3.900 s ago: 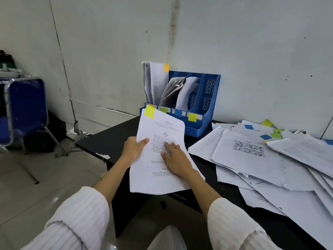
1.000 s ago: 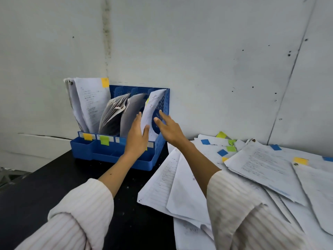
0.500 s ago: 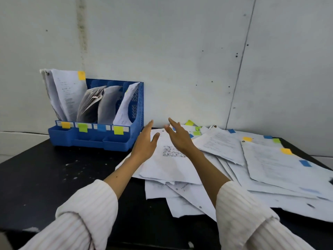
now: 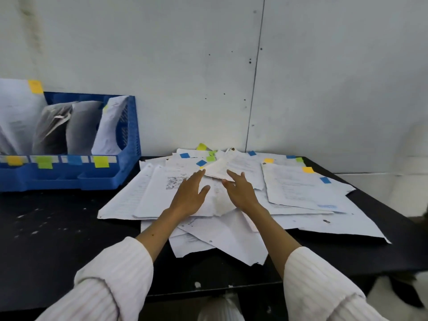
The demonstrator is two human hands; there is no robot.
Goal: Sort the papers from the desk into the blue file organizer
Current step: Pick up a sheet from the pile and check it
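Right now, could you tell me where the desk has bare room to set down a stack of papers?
The bare black desk in front of the blue file organizer, left of the loose papers, is free. A narrow strip along the near edge is bare too. The right half is crowded with overlapping sheets, where both hands, left hand and right hand, reach.

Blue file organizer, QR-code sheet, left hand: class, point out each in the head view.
blue file organizer (image 4: pixel 129 126): head view, on its perforated right side wall.
QR-code sheet (image 4: pixel 159 191): head view, on bare paper left of the code.
left hand (image 4: pixel 190 198): head view, on the back of the hand.
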